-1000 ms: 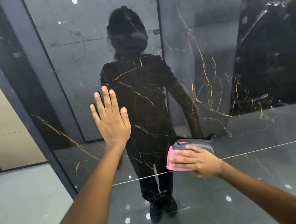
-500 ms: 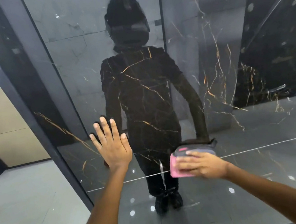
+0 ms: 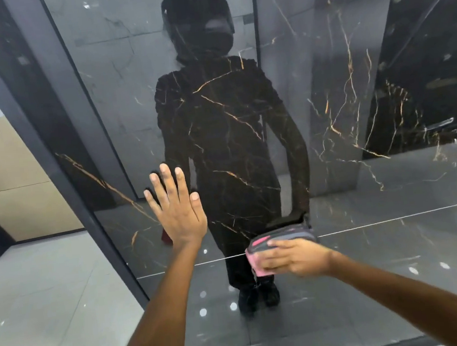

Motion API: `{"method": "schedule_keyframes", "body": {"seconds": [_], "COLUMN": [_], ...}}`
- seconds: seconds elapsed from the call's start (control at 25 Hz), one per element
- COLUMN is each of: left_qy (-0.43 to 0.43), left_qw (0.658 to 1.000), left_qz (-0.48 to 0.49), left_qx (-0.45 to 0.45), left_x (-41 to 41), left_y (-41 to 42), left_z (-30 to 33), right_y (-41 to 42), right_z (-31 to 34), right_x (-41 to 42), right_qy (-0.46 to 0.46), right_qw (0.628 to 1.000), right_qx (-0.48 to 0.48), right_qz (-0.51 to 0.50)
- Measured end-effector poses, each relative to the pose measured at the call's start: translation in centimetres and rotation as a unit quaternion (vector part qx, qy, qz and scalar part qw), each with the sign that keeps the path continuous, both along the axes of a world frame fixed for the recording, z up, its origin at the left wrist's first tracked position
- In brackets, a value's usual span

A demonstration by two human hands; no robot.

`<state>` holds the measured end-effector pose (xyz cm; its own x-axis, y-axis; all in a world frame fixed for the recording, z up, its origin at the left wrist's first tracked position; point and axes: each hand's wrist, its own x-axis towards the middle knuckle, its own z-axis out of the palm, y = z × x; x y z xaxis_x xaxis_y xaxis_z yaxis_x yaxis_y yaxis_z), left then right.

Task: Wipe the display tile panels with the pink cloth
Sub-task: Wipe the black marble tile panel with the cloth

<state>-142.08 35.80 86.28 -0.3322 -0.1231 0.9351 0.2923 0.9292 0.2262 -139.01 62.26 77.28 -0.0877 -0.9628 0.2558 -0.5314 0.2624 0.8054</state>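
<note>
The pink cloth is being pressed flat against the display tile panel by the right hand. The cloth is folded, with a grey layer showing along its upper edge and pink showing at its left side. It is being covered by the straight fingers of the right hand, which are lying across its face and pointing left; whether the thumb is being curled round the cloth cannot be told. The cloth is being held low on the panel, on the thin pale horizontal line crossing the glossy surface.

The left hand is being laid flat on the same panel, up and to the left of the cloth and apart from it, with all fingers straight and slightly spread, gripping nothing.

1 dark reflection of the person is being shown in the panel between the 2 hands. No containers are being shown.
</note>
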Motion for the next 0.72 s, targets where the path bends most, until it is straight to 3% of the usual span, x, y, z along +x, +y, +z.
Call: {"method": "schedule_keyframes", "body": {"seconds": [0.08, 0.12, 0.2, 0.24, 0.28, 0.36, 0.4, 0.48, 0.6, 0.64, 0.72], "left_qy": [-0.003, -0.002, -0.008, -0.013, -0.021, -0.049, -0.06, -0.057, -0.047, -0.048, -0.052], "left_qw": [1.0, 1.0, 1.0, 1.0, 1.0, 0.996, 0.993, 0.99, 0.985, 0.984, 0.99], "left_qz": [0.004, 0.004, 0.015, 0.019, 0.015, -0.017, -0.041, -0.1, -0.162, -0.163, -0.119], "left_qx": [0.003, -0.001, -0.014, -0.015, -0.001, 0.068, 0.095, 0.083, -0.029, -0.047, -0.055], "left_x": [-0.1, -0.2, -0.3, -0.2, -0.1, 1.1, 1.9, 3.6, 3.9, 3.3, 2.1], "left_y": [-0.1, 0.0, 0.0, 0.0, 0.0, 0.7, 1.5, 3.8, 8.2, 9.7, 12.4], "left_z": [0.1, 0.1, 0.0, 0.2, 0.4, 0.9, 0.9, 0.6, 0.9, 1.2, 1.6], "right_y": [2.8, 3.3, 1.4, -0.6, -2.4, -3.2, -1.5, 3.3, 8.9, 10.0, 10.8], "right_z": [5.6, 9.2, 13.6, 13.5, 11.6, 3.4, 0.3, -0.2, 10.0, 14.7, 19.8], "right_x": [-0.4, -0.6, -1.4, -1.5, -1.5, -0.7, 0.1, 0.7, -0.1, -0.2, -0.9], "right_qy": [0.018, 0.024, 0.009, 0.014, 0.024, 0.013, 0.012, -0.002, 0.047, 0.057, 0.057], "right_qw": [0.993, 0.975, 0.898, 0.88, 0.907, 0.992, 0.998, 0.997, 0.99, 0.973, 0.902], "right_qx": [-0.116, -0.218, -0.435, -0.468, -0.413, -0.118, 0.005, 0.054, -0.127, -0.217, -0.423], "right_qz": [-0.01, -0.034, -0.063, -0.073, -0.075, -0.049, -0.053, -0.054, -0.039, -0.058, -0.066]}}
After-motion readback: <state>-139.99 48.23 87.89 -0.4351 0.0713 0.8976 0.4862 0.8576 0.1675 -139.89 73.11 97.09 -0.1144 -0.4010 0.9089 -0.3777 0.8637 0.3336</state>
